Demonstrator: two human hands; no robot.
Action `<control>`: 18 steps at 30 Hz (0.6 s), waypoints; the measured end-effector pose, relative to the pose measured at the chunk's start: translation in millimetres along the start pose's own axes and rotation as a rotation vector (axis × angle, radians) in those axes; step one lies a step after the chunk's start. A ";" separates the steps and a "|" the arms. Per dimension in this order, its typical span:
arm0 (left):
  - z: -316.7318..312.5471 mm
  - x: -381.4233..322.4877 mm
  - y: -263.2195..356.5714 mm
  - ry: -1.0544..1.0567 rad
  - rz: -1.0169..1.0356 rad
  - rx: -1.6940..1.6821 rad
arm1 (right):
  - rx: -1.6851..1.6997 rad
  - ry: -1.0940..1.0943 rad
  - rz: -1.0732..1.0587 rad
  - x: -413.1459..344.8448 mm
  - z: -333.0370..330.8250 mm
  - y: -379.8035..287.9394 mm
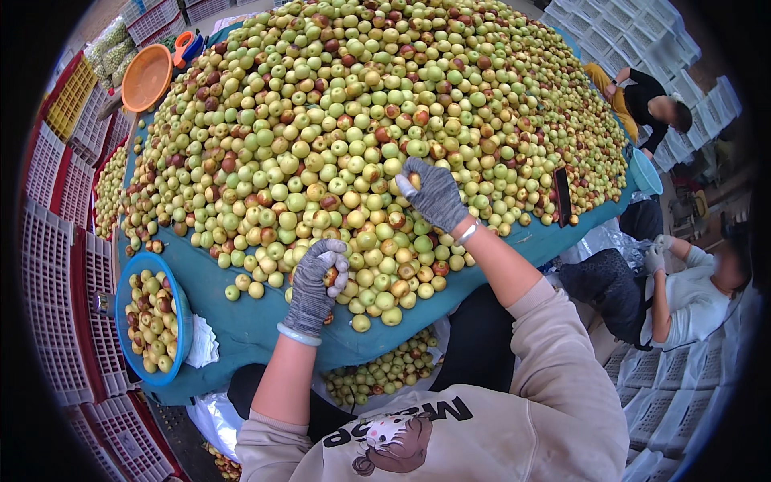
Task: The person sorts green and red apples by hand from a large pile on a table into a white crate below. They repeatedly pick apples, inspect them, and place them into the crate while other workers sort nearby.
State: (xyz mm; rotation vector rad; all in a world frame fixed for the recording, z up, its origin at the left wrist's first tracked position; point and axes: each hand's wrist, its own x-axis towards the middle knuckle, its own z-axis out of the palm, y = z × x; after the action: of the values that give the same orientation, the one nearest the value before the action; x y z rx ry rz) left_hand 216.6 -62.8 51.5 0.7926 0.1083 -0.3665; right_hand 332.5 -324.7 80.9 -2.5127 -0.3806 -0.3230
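A large heap of green, yellow and reddish-brown jujube fruits [361, 108] covers a table with a blue-green cloth [241, 325]. My left hand [316, 280], in a grey knitted glove, is curled around a brown-marked fruit [330, 276] at the heap's near edge. My right hand [433, 191], gloved alike, lies over the heap further forward, with its fingers bent around a reddish fruit [414, 179]. Below the table edge, between my legs, a lined container holds more fruits [385, 376].
A blue basin [187, 325] of fruits stands at left beside white papers [203, 344]. An orange basin [146, 78] is at the far left. A dark phone-like object [562, 197] rests on the heap. Stacked crates [51, 301] line the left; two people [692, 301] sit at right.
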 end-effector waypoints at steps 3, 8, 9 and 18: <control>-2.9 1.0 0.9 0.009 0.048 -0.076 | -0.047 -0.074 0.017 -22.0 -6.8 -2.8; -5.6 -1.3 5.4 0.087 0.048 -0.138 | 0.039 -0.103 0.063 -30.1 -22.8 -2.0; -6.5 -0.9 6.2 0.115 0.038 -0.136 | 0.083 -0.129 0.082 -31.4 -25.9 -3.6; -10.6 -5.4 22.2 0.196 0.144 -0.237 | 0.238 -0.058 0.042 -10.1 -2.8 -6.7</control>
State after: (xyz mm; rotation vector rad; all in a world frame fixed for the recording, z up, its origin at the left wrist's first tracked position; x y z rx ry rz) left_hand 220.0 -39.5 60.3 0.5958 0.2715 -0.1354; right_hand 320.4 -323.0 83.5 -2.2968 -0.3654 -0.1767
